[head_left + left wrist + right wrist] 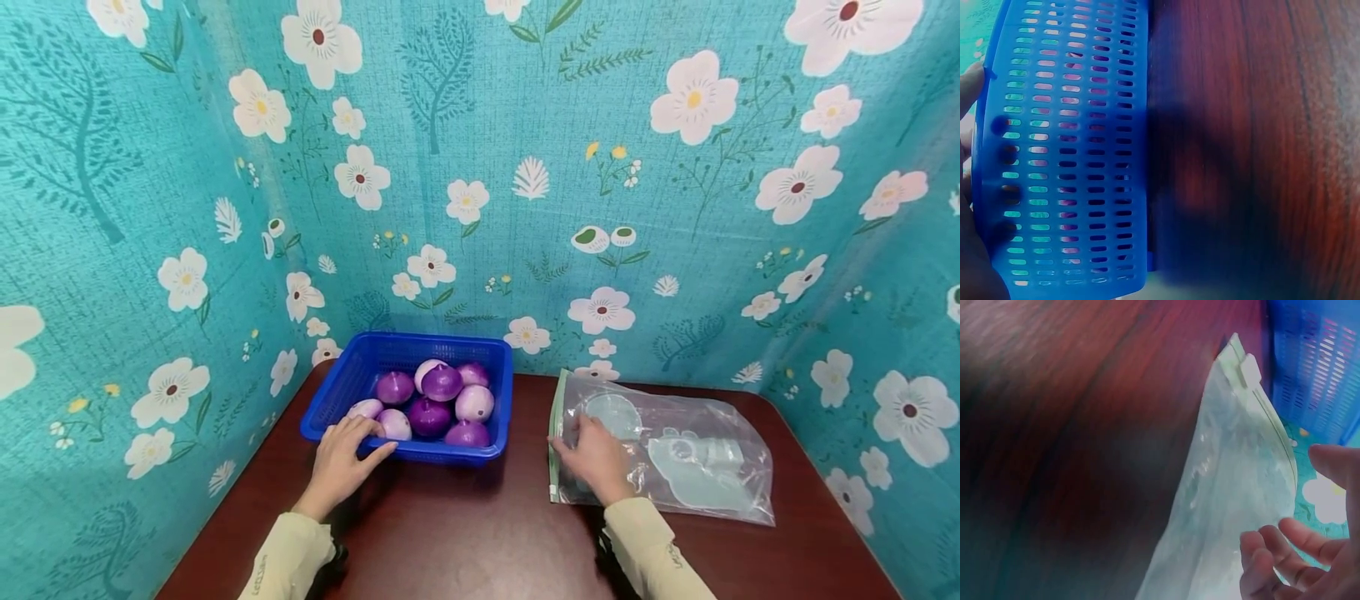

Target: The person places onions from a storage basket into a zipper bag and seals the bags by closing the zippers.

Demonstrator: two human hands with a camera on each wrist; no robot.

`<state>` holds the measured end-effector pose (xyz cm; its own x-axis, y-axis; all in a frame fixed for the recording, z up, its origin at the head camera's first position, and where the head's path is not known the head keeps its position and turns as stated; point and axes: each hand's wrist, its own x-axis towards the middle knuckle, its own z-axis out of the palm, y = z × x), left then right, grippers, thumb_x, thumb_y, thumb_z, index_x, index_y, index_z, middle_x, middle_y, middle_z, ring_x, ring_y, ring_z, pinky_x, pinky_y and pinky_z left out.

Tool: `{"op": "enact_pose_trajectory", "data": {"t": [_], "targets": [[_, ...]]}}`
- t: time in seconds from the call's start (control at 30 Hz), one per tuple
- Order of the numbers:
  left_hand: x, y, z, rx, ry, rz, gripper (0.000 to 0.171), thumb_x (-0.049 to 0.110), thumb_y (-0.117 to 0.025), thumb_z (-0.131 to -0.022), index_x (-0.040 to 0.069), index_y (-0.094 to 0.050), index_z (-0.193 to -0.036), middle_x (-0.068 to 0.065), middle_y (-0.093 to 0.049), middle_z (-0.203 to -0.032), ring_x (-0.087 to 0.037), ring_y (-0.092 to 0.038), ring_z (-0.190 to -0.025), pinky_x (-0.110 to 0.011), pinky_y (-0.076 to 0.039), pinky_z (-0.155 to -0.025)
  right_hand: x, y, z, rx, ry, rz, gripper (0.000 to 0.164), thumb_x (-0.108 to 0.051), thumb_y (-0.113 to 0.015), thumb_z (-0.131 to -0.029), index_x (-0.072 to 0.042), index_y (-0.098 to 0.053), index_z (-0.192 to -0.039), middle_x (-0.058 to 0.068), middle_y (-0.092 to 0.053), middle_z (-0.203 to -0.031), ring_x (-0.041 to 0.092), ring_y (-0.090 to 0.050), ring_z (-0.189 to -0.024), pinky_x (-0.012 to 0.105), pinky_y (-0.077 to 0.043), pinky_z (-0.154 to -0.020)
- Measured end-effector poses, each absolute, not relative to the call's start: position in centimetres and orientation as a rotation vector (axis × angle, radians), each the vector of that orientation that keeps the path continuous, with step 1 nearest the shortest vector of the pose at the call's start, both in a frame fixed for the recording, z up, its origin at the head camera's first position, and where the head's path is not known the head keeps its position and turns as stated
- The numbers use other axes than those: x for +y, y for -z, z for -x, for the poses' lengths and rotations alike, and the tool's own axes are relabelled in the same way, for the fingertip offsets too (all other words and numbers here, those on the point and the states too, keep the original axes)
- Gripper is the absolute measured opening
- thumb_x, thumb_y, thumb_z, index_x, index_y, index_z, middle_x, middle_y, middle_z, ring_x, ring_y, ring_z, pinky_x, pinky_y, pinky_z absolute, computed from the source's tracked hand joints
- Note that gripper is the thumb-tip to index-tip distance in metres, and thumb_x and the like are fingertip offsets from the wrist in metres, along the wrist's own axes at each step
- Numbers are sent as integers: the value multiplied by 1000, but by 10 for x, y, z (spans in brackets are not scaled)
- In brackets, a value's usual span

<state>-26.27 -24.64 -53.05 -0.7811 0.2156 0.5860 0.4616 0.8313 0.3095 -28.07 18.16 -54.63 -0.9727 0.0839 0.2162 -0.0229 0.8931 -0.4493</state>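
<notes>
Pale cream sleeves point(292, 550), small dark lettering point(259, 575); apparently something black point(338, 563) under each cuff.

From the head, we looked forward and down upon the tabletop point(457, 529). From the left wrist, we faced the blue basket point(1069, 150) very closely. From the right, we viewed the plastic bag point(1229, 475) nearby; all views shared the basket.

Blue basket point(442, 452) on table point(480, 533); purple and whitish onions point(431, 417) inside. Left hand point(341, 462) at basket's near rim. Right of basket: zip bag point(697, 462), right hand point(597, 460) over it. Behind basket: floral cloth point(487, 150).
</notes>
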Motion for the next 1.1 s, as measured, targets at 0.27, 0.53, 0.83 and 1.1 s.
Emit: {"op": "enact_pose_trajectory", "data": {"t": [0.27,0.53,0.83,1.1], "targets": [[-246,532,262,-2472,607,504,28,38,-85,-84,22,-66,-97,6,-66,-95,-19,-59,-100,-38,-40,-80,176,550,286,-2839,-641,145,42,-45,-80,-83,-11,-60,-94,10,-65,-76,33,-65,-69,49,-48,-58],[-247,533,262,-2486,601,487,28,39,-84,-84,22,-66,-97,6,-67,-95,-20,-59,-101,-38,-40,-80,179,552,288,-2782,-865,111,24,-26,-78,-83,-11,-64,-96,3,-68,-76,22,-62,-67,42,-45,-57],[-247,530,262,-2494,600,487,28,39,-84,-85,22,-66,-98,4,-67,-96,-22,-59,-102,-39,-41,-81,185,556,292,-2702,-1047,90,22,-17,-79,-80,-11,-66,-97,-2,-72,-76,14,-63,-67,39,-49,-63],[-247,531,262,-2490,591,489,27,39,-83,-85,22,-66,-98,4,-68,-97,-22,-60,-103,-39,-40,-80,184,555,290,-2644,-1363,83,23,-5,-76,-83,-5,-64,-102,4,-71,-74,12,-66,-53,29,-54,-55]]}}
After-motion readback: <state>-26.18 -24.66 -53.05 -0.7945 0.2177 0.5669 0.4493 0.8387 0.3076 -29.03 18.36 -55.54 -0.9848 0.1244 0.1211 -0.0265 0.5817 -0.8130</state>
